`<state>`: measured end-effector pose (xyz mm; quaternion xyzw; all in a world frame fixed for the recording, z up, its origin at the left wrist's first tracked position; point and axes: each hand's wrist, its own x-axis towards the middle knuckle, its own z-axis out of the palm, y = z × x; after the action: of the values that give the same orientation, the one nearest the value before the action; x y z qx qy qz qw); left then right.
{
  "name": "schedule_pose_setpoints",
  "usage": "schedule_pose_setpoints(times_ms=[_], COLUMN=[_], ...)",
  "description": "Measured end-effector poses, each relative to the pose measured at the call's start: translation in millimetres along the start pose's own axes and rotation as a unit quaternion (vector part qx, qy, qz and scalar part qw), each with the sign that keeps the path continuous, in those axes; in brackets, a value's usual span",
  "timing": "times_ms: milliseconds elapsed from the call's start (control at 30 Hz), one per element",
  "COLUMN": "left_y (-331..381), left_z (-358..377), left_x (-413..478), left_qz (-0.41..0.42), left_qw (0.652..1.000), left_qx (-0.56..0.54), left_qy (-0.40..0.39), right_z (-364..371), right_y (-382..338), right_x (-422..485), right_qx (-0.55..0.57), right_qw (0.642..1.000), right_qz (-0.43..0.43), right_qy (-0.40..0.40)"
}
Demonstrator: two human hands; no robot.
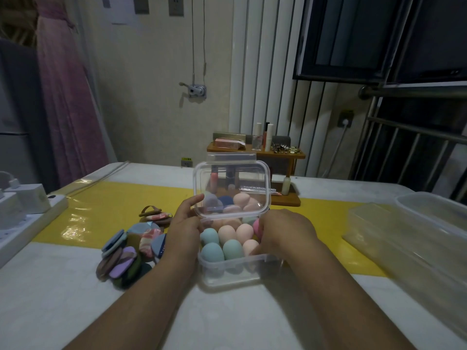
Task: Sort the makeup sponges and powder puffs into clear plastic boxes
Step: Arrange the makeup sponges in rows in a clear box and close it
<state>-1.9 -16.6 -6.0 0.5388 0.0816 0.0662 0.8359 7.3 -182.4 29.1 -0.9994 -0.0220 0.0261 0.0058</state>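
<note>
- Centrally, the right hand (283,231) curls its fingers into the clear box (231,267), pinching a pink sponge (257,227) at the right wall.
- Left hand (185,222) steadies the raised lid (231,188) by its left edge.
- Egg-shaped sponges (228,242) look soft, light, springy; take them by the sides.
- Flat powder puffs (131,251) lie unsorted at lower left.
- 1 larger clear tub (414,238) waits right.

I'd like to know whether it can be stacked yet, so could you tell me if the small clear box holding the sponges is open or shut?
Open: the lid stands raised behind the box, sponges exposed.
</note>
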Motion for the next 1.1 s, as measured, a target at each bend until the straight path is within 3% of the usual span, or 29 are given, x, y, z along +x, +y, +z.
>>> schedule_pose_setpoints(times_ms=[267,467,700,900,1100], left_y=[-1,-1,-1,-1,-1], left_z=[0,0,0,0,1], left_x=[1,3,2,0,-1], left_qz=[0.013,0.014,0.014,0.015,0.017], left_qw=[1.0,1.0,1.0,1.0,1.0], left_qx=[0.004,0.003,0.013,0.012,0.006], left_qy=[-0.004,-0.004,0.0,0.003,0.004], right_z=[-1,7,4,17,44], right_y=[1,20,29,51,63], right_x=[-3,-3,-5,13,30], right_qx=[0.024,0.26,0.417,0.42,0.342], right_qw=[1.0,0.965,0.905,0.879,0.925], right_qz=[-0.006,0.006,-0.005,0.086,0.116], right_qy=[-0.001,0.037,0.086,0.207,0.119])
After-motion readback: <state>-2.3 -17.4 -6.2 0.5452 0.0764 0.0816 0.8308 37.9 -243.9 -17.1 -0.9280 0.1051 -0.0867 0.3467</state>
